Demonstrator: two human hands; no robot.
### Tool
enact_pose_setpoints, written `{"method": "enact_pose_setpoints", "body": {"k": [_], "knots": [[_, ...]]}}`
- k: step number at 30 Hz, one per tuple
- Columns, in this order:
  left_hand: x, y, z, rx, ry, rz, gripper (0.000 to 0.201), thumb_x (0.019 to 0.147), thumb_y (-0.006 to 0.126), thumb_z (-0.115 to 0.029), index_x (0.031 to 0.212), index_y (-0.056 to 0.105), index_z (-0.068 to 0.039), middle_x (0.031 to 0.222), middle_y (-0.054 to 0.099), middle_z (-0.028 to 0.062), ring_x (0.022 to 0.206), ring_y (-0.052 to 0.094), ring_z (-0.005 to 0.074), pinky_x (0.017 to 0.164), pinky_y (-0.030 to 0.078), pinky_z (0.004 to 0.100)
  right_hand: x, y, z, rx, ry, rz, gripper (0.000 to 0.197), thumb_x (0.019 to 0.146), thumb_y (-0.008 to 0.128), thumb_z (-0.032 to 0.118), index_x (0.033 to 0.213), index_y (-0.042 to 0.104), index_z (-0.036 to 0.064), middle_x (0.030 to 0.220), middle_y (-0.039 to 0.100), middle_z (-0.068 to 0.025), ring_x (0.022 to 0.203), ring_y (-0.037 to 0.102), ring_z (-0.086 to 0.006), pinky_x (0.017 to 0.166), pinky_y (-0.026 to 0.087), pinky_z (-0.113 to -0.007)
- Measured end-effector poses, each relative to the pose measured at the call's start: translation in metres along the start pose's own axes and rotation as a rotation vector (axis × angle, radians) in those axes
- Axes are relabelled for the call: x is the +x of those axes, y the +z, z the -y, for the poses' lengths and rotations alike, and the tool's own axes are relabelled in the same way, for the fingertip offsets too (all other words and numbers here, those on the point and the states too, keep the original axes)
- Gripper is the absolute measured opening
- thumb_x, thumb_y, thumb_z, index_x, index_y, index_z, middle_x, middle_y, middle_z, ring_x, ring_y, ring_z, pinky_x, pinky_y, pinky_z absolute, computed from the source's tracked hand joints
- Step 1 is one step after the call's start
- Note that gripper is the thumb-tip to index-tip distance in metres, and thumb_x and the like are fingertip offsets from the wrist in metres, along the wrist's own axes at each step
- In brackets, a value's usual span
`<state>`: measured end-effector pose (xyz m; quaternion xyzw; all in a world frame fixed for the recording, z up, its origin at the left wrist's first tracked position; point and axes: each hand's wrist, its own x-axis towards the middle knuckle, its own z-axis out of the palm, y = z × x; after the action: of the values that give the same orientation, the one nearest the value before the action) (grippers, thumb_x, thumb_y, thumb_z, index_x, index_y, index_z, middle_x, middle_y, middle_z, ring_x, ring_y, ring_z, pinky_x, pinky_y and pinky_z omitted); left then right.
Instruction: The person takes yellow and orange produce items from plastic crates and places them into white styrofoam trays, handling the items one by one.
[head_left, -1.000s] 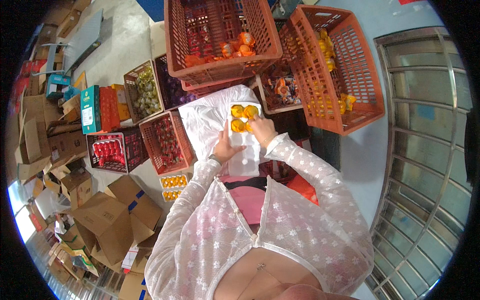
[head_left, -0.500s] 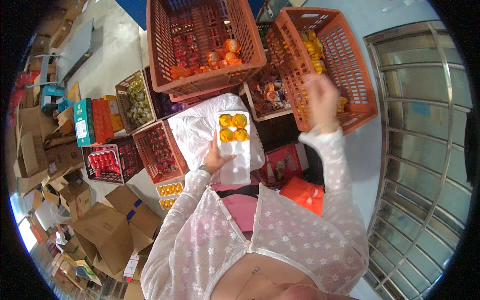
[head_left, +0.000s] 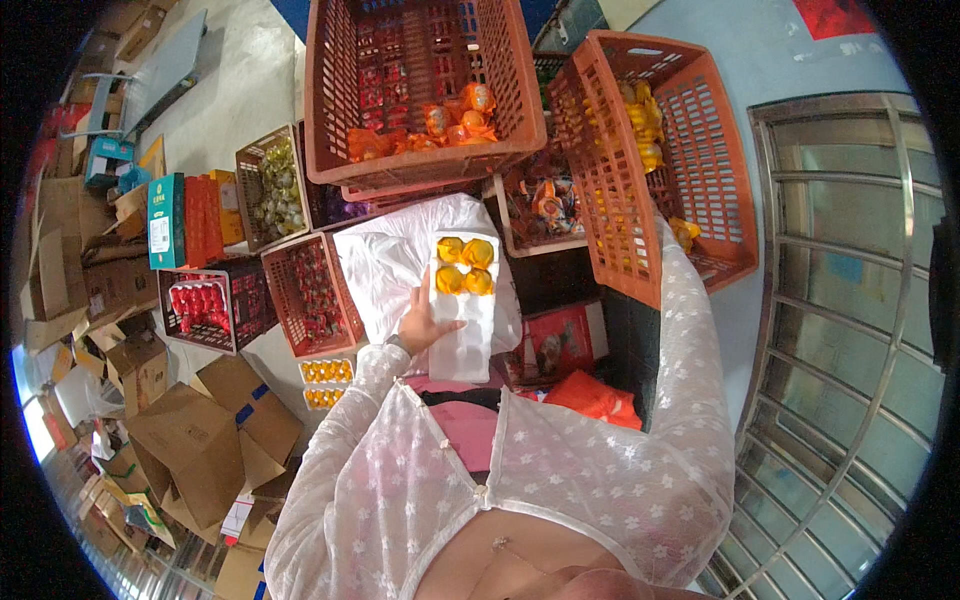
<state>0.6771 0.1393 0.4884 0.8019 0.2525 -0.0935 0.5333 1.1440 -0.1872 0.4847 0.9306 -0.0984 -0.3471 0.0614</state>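
Observation:
A white moulded tray (head_left: 462, 348) lies on a white cloth-like sack (head_left: 385, 245) in front of me. Its far end holds several round items in shiny yellow wrappers (head_left: 465, 265); the near cups look bare. My left hand (head_left: 424, 324) grips the tray's left edge, thumb across the top and fingers along the side. On the right, my right arm (head_left: 680, 290) reaches into a tilted orange-brown plastic crate (head_left: 712, 130) with yellow-wrapped items (head_left: 645, 125) inside. The crate's slotted wall hides my right hand, so its fingers do not show.
A large crate (head_left: 430, 165) ahead holds orange-wrapped items. Smaller crates with green (head_left: 275, 195) and red items (head_left: 315, 295) stand to the left. Filled yellow trays (head_left: 327, 372) lie lower left, near open cardboard boxes (head_left: 195, 440). A metal-barred frame (head_left: 830, 290) runs along the right.
My right hand has gone from above the tilted crate's near wall down into it, out of sight. My left hand stays on the tray. The view has shifted slightly.

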Motion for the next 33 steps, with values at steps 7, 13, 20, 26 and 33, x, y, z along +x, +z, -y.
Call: {"method": "enact_pose_setpoints", "body": {"k": [7,13,20,26,33], "knots": [[0.002,-0.001,0.002,-0.018,0.035,0.002,0.122,0.063,0.083,-0.036,0.147,-0.004,-0.019,0.125,0.036,0.0294,0.114,0.046,0.0453,0.093,0.042,0.0461,-0.075,-0.06,0.05,1.135,-0.367,-0.354,0.041,0.084,0.067,0.027,0.111,0.046,0.004,0.105,0.056,-0.0122,0.087,0.059,-0.0188,0.064,0.052,-0.033],[0.0,-0.002,0.002,-0.012,0.019,0.002,0.124,0.063,0.083,-0.035,0.147,-0.007,-0.019,0.125,0.036,0.0326,0.114,0.047,0.0464,0.094,0.042,0.0448,-0.289,-0.08,0.047,1.57,-0.942,0.022,0.036,0.09,0.056,0.015,0.122,0.042,0.0042,0.113,0.055,-0.0111,0.101,0.058,-0.0227,0.079,0.052,-0.038],[0.003,0.0,0.007,-0.059,0.03,0.061,0.125,0.062,0.085,-0.033,0.147,-0.003,-0.01,0.141,0.025,0.0295,0.13,0.027,0.0448,0.107,0.028,0.0459,-0.355,0.106,0.104,1.32,-0.776,0.595,0.035,0.081,0.068,0.007,0.11,0.048,0.0061,0.104,0.055,-0.0104,0.092,0.061,-0.0187,0.07,0.057,-0.032],[0.007,0.006,0.033,-0.023,0.183,0.048,0.134,0.057,0.087,-0.026,0.146,-0.011,-0.018,0.117,0.038,0.0316,0.107,0.048,0.0474,0.093,0.042,0.0452,-0.353,0.191,0.121,0.59,-1.025,-0.093,0.033,0.07,0.076,0.016,0.094,0.056,0.0061,0.097,0.057,-0.0106,0.085,0.062,-0.0285,0.068,0.051,-0.037],[0.012,0.013,0.046,-0.07,0.198,0.063,0.135,0.058,0.086,-0.022,0.145,-0.016,-0.015,0.116,0.038,0.0307,0.101,0.049,0.0464,0.091,0.044,0.0461,-0.374,0.194,0.139,0.3,-0.962,-0.225,0.041,0.065,0.079,0.023,0.096,0.056,0.0086,0.105,0.051,-0.0142,0.089,0.058,-0.0366,0.072,0.048,-0.044]]}}
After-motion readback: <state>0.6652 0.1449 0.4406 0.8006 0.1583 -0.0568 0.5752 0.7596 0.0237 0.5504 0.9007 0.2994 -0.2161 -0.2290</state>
